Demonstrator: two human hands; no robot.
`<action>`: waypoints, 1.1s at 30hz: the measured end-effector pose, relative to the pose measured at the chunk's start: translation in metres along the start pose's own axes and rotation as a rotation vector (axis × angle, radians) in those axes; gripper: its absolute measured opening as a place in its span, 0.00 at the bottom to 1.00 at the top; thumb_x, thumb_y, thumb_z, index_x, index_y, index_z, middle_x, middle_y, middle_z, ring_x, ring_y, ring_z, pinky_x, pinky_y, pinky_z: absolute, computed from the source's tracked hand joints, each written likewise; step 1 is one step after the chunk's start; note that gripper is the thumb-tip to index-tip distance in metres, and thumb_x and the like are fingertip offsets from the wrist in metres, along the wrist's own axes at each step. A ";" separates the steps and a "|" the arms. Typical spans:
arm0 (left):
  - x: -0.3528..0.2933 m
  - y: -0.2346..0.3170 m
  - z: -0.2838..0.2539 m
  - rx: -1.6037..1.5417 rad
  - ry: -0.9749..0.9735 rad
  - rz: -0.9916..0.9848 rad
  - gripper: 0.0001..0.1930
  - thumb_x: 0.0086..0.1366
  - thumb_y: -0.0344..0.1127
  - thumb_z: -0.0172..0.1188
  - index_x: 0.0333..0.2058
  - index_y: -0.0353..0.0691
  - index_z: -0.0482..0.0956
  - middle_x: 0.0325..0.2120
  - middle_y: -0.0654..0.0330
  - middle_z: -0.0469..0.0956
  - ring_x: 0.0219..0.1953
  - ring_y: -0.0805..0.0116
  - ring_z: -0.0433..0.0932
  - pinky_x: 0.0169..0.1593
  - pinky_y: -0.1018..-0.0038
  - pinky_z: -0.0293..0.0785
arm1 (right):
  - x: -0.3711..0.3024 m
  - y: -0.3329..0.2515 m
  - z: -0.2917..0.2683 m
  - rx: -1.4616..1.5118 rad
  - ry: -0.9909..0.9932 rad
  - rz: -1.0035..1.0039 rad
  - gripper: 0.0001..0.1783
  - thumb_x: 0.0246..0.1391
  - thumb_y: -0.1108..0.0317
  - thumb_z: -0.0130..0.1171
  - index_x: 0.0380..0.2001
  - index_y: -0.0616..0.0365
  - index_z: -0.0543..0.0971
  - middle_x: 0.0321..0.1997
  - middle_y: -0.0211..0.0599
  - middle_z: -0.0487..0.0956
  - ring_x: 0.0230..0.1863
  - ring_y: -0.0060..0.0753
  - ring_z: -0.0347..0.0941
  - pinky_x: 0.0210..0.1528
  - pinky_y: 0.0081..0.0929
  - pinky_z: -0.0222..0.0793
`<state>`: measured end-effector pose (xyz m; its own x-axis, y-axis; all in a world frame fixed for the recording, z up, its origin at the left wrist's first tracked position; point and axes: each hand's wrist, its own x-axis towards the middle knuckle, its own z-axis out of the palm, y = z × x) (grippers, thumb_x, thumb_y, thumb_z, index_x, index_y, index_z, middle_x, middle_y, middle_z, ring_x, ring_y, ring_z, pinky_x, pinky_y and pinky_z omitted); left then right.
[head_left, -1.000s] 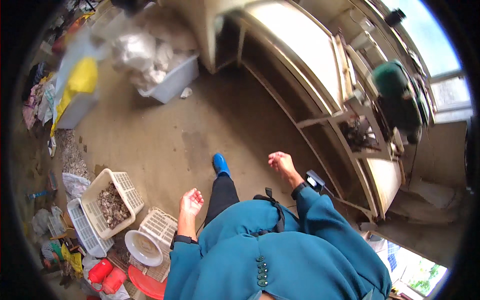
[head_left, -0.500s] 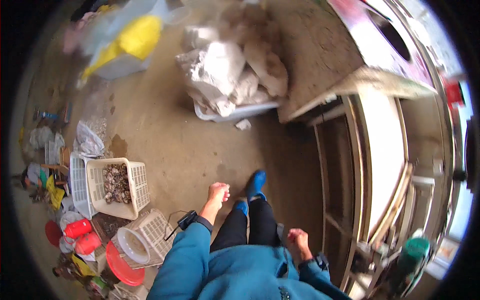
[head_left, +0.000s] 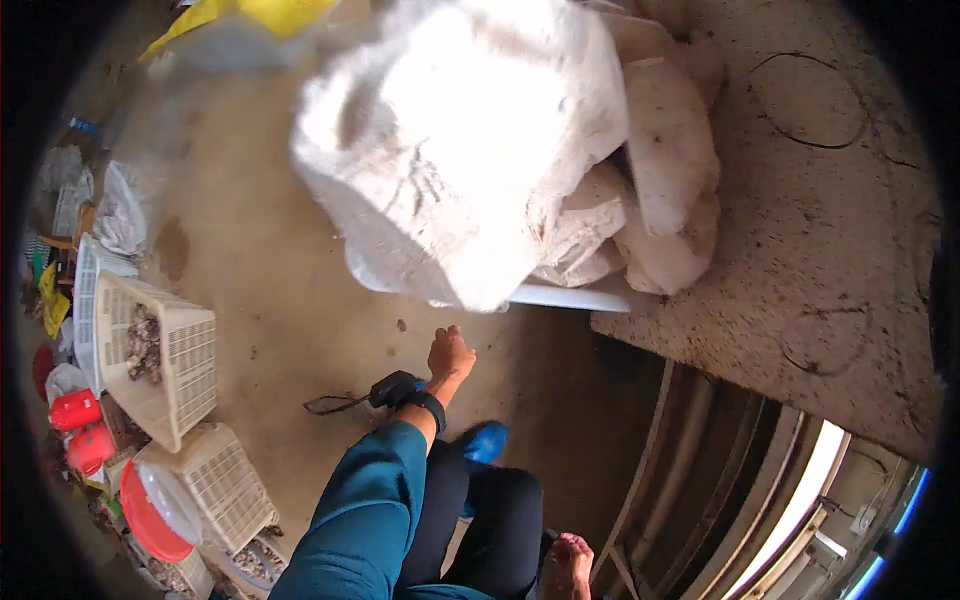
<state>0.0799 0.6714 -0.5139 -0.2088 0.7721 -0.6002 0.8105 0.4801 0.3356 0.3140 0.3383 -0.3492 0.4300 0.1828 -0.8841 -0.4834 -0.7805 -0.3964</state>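
While half a second ago the heap of bulging white woven sacks point(head_left: 480, 150) lay well ahead across the floor, it now fills the top of the view, so the person has stepped right up to it. Their left hand point(head_left: 450, 355) is raised toward the lower edge of the nearest sack, near it but not touching, fingers curled loosely together and holding nothing. A black wrist device with a dangling strap point(head_left: 395, 390) sits on that arm. Low at the frame's edge, the right hand point(head_left: 572, 560) hangs by the leg; I cannot tell how its fingers lie. White perforated plastic baskets point(head_left: 165, 365) stand to the left on the concrete floor point(head_left: 280, 300). With the gap closed, the sacks look within reach.
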 end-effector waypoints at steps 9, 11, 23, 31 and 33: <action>0.109 -0.019 0.091 0.214 0.273 0.435 0.13 0.43 0.33 0.56 0.30 0.34 0.73 0.32 0.46 0.71 0.39 0.48 0.68 0.43 0.59 0.63 | 0.129 0.052 -0.007 -0.226 -0.145 -0.342 0.31 0.47 0.42 0.44 0.36 0.62 0.73 0.33 0.35 0.73 0.34 0.30 0.67 0.36 0.27 0.64; 0.128 -0.026 0.115 0.209 0.196 0.501 0.11 0.43 0.34 0.55 0.28 0.37 0.74 0.28 0.48 0.73 0.34 0.49 0.70 0.37 0.58 0.64 | 0.148 0.064 -0.007 -0.181 -0.165 -0.418 0.33 0.46 0.40 0.42 0.37 0.62 0.73 0.35 0.36 0.72 0.35 0.29 0.67 0.37 0.28 0.64; 0.102 -0.002 0.114 0.087 0.127 0.205 0.24 0.40 0.44 0.59 0.37 0.37 0.72 0.29 0.55 0.75 0.27 0.61 0.75 0.28 0.69 0.70 | 0.122 0.089 -0.036 0.031 -0.023 -0.186 0.16 0.45 0.59 0.49 0.32 0.58 0.75 0.26 0.33 0.74 0.26 0.28 0.68 0.27 0.23 0.63; -0.038 -0.004 0.010 -0.744 -0.828 -0.170 0.15 0.41 0.47 0.61 0.20 0.41 0.74 0.16 0.65 0.72 0.15 0.77 0.67 0.13 0.82 0.61 | 0.030 0.008 -0.019 -0.007 0.010 -0.119 0.11 0.43 0.64 0.52 0.28 0.59 0.75 0.21 0.30 0.72 0.20 0.22 0.63 0.21 0.20 0.59; -0.078 0.011 -0.036 -0.714 -0.809 -0.113 0.16 0.41 0.46 0.62 0.23 0.40 0.73 0.18 0.64 0.72 0.17 0.76 0.68 0.14 0.82 0.63 | -0.003 -0.022 -0.015 -0.044 -0.031 -0.137 0.10 0.43 0.64 0.52 0.27 0.59 0.75 0.20 0.31 0.72 0.19 0.21 0.63 0.21 0.19 0.59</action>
<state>0.0854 0.6318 -0.4374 0.3724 0.3305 -0.8672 0.2493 0.8645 0.4365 0.3346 0.3456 -0.3342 0.4653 0.3076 -0.8300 -0.3877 -0.7722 -0.5034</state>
